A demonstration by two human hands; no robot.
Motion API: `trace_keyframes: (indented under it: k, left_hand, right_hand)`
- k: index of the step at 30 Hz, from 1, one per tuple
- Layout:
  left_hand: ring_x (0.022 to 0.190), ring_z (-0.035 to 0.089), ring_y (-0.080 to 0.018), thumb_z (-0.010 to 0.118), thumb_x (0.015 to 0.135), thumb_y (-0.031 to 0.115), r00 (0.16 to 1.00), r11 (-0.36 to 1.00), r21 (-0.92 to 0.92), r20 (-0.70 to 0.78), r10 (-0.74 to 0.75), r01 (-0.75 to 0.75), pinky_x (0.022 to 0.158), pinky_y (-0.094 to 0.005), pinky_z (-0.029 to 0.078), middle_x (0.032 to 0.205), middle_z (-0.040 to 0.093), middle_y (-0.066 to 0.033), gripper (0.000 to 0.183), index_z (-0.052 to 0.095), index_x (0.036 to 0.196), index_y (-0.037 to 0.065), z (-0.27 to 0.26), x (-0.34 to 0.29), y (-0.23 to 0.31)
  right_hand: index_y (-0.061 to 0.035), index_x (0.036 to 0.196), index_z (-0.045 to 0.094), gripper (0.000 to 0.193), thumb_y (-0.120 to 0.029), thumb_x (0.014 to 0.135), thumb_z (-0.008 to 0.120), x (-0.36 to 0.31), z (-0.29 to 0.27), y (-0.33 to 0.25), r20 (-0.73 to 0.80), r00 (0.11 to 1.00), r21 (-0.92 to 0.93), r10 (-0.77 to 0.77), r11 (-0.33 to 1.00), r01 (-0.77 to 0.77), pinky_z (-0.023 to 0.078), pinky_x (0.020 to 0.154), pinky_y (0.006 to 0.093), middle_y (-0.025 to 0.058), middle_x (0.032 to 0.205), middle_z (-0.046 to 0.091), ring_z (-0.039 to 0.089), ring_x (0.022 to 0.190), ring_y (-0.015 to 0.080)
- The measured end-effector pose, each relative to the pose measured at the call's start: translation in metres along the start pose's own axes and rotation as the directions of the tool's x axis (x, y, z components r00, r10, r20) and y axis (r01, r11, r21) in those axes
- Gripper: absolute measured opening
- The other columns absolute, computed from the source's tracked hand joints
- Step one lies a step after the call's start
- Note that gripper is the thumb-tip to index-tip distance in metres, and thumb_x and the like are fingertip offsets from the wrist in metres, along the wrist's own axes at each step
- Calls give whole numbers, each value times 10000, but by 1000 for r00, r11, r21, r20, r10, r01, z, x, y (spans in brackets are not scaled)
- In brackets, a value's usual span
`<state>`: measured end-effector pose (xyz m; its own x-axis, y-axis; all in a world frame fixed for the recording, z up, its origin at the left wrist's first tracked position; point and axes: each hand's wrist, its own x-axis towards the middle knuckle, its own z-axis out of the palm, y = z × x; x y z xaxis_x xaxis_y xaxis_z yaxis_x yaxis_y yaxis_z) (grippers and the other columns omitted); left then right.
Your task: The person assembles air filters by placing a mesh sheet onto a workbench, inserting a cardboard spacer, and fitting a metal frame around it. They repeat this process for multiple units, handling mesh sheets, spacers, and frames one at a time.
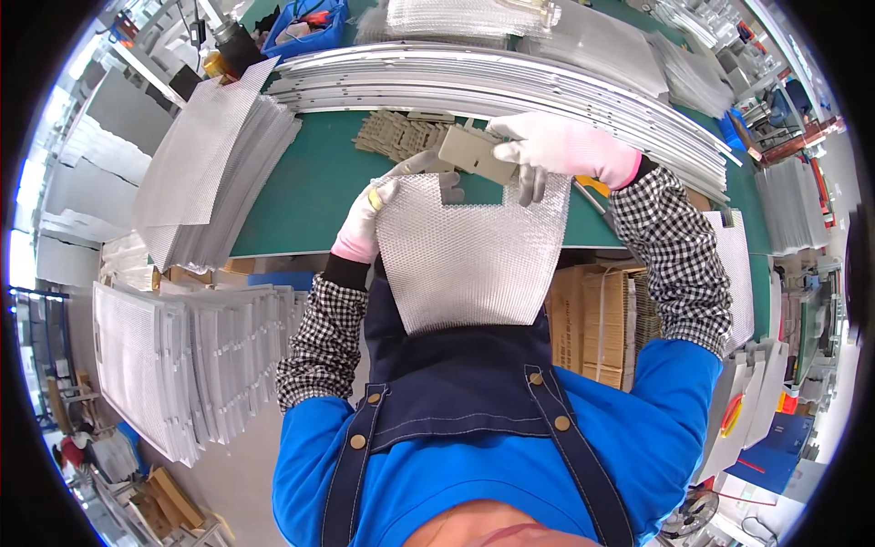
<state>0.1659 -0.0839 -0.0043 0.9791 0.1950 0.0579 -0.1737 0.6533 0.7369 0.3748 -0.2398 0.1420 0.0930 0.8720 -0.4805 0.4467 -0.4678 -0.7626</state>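
Note:
A silvery mesh sheet [469, 264] with a rectangular notch in its top edge hangs in front of my apron. My left hand [367, 217], in a white glove with a pink cuff, grips its upper left corner. In my gloved right hand [556, 150] is a flat beige plastic plate [478, 153], tilted just above the notch. Some right fingers reach down by the sheet's upper right edge. Behind the plate, a pile of similar beige plastic pieces [396, 135] lies on the green table [314, 182].
Long metal strips [474, 77] lie across the table behind my hands. Mesh sheets are stacked at the left [214, 173], and more framed ones [182, 365] stand below. A blue bin [314, 32] sits at the back. Cardboard [592, 319] is stored under the table.

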Motion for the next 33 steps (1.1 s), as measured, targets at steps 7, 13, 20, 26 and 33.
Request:
trace_keyframes:
  k: [7, 13, 20, 26, 33]
  left_hand:
    - [1253, 568, -335, 822, 754, 517, 999, 991, 128, -19, 40, -38, 1072, -434, 455, 1405, 510, -280, 1074, 325, 1482, -97, -2, 0, 1]
    - [1098, 642, -247, 724, 849, 7, 471, 118, 982, -174, 865, 146, 928, -334, 524, 1255, 640, -136, 475, 584, 1301, 35, 39, -19, 21]
    - [606, 627, -186, 664, 892, 295, 880, -646, 758, 367, 302, -95, 540, -327, 546, 838, 596, -52, 515, 535, 1390, 319, 83, 10, -32]
    - [540, 591, -161, 708, 847, 436, 926, -790, 611, 322, 198, -43, 448, -324, 486, 729, 524, -21, 727, 411, 1508, 376, 59, 29, -34]
    - [661, 596, -158, 673, 833, 209, 870, -750, 615, 481, 110, -245, 547, -318, 504, 776, 532, -22, 615, 536, 1417, 344, 42, 19, -31]
  right_hand:
    - [59, 1439, 366, 517, -264, 1049, 470, -8, -2, 11, 16, 994, 60, -110, 992, 109, 622, 591, 337, 261, 1034, 661, 735, 711, 259]
    - [75, 1394, 394, 442, -195, 1047, 440, 5, -2, 30, -141, 988, -29, -57, 998, 53, 616, 603, 342, 251, 1082, 653, 734, 712, 255]
    - [96, 1374, 387, 417, -166, 1051, 420, 26, -3, 21, -150, 989, -63, 7, 998, -17, 588, 536, 348, 217, 915, 679, 701, 604, 235]
    - [83, 1289, 442, 357, -178, 1047, 449, 25, -3, 38, -209, 977, 64, -29, 997, 43, 544, 466, 303, 165, 828, 652, 664, 528, 206]
    - [44, 1353, 430, 386, -171, 1034, 469, 17, -2, 29, -132, 989, -38, -68, 997, 64, 574, 556, 318, 162, 888, 657, 683, 580, 195]
